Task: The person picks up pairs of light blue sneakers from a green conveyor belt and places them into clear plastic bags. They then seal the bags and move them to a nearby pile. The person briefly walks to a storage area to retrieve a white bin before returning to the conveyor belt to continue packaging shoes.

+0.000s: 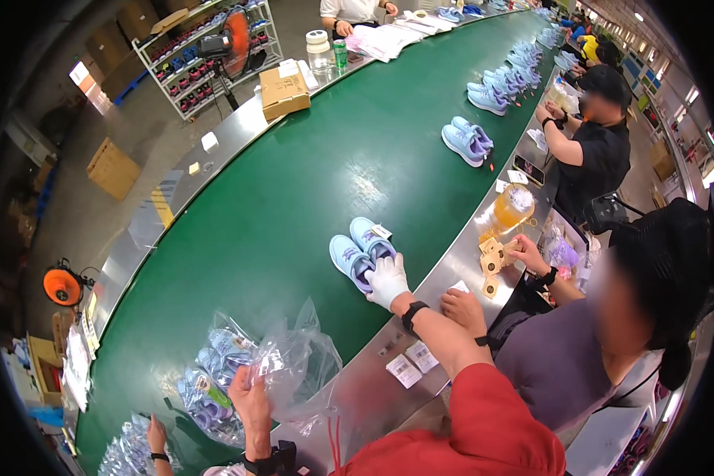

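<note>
My right hand (389, 281), in a white glove with a black wristband, grips a pair of light blue sneakers (351, 256) at their heel openings. A small white tag hangs from the farther shoe, and both rest on the green belt. My left hand (251, 399), bare and with a black wrist strap, pinches a clear plastic bag (300, 355). The bag stands loose and crumpled, with no shoes visible in it. Just left of that hand lie bagged blue sneakers (211, 379) in clear plastic.
Another person's hand (157, 436) touches more bagged items (127, 451) at lower left. Beside me on the right, a co-worker (563, 349) handles tan tags (492, 258). White labels (411, 363) lie on the metal edge. More sneakers (468, 141) line the green belt (270, 206) farther off.
</note>
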Motion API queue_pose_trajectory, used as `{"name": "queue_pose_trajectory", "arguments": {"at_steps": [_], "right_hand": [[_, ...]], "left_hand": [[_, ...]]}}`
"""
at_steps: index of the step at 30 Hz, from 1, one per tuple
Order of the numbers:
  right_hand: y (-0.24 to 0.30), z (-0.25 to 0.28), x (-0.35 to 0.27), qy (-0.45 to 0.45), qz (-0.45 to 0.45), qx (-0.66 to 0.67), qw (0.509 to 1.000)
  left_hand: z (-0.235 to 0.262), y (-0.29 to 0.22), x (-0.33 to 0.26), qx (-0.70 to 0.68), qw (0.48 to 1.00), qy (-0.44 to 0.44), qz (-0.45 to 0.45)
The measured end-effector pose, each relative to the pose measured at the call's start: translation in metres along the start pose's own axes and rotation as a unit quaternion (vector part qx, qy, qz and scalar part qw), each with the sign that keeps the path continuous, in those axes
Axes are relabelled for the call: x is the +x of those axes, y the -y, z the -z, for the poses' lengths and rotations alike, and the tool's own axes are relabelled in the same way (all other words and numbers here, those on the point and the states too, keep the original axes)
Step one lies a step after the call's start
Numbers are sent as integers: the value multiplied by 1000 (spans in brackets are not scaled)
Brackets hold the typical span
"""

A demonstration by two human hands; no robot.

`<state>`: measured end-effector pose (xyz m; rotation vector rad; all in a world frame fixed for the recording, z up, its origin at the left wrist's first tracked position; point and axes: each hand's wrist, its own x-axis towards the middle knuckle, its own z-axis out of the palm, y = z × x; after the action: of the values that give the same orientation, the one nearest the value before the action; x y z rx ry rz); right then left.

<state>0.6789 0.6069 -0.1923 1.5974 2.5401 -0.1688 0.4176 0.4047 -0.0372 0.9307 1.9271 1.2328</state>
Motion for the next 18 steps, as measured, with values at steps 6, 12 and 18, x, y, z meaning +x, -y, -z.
{"name": "queue_pose_trajectory", "arguments": {"at_steps": [6, 12, 18], "right_hand": [[26, 82, -28, 16, -90, 383, 919], [62, 110, -102, 35, 95, 912, 398], [104, 176, -159, 229, 186, 494, 818]], "left_hand": [[17, 3, -11, -96, 991, -30, 89], [43, 27, -10, -111, 993, -39, -7], [67, -18, -30, -143, 989, 9, 46]]}}
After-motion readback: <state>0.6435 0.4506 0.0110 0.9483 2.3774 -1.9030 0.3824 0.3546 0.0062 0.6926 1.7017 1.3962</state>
